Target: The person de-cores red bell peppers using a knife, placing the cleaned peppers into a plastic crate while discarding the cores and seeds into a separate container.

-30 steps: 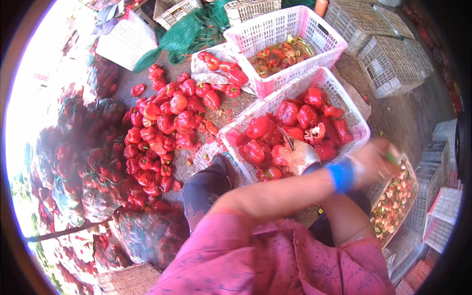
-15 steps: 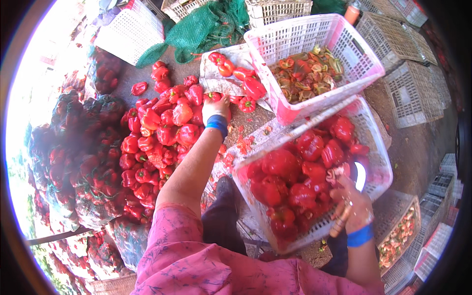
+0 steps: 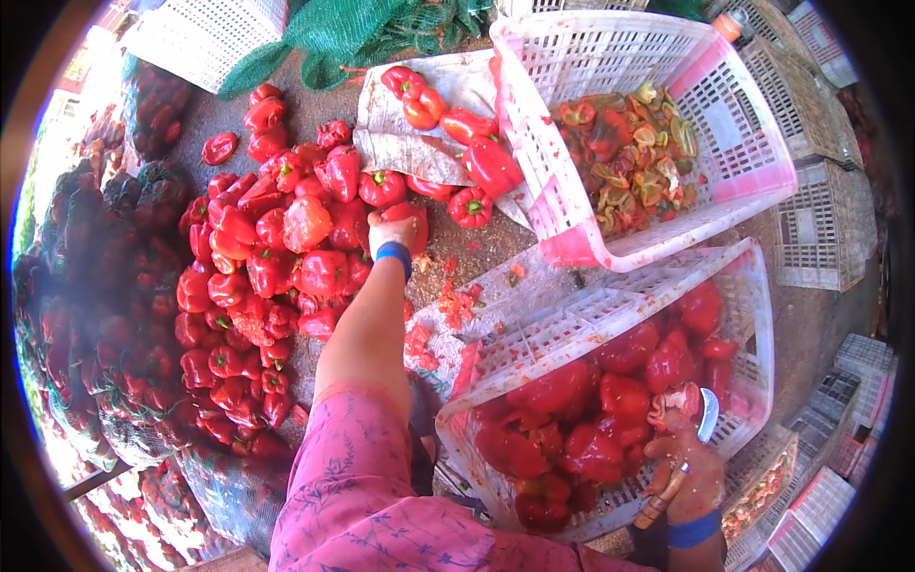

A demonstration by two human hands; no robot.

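Since the earlier frame, left hand is reaching farther out over the pile and is now closing on a red pepper at the pile's near edge (fingers wrapped over its top, blue wristband showing). Right hand is staying low at the near crate, clenched around a knife whose blade is pointing up beside a cut pepper. Near crate is holding whole and trimmed red peppers. Far crate is lying tilted, holding stems and scraps. Several peppers are resting on a grey sheet between pile and far crate. Green netting is lying beyond.
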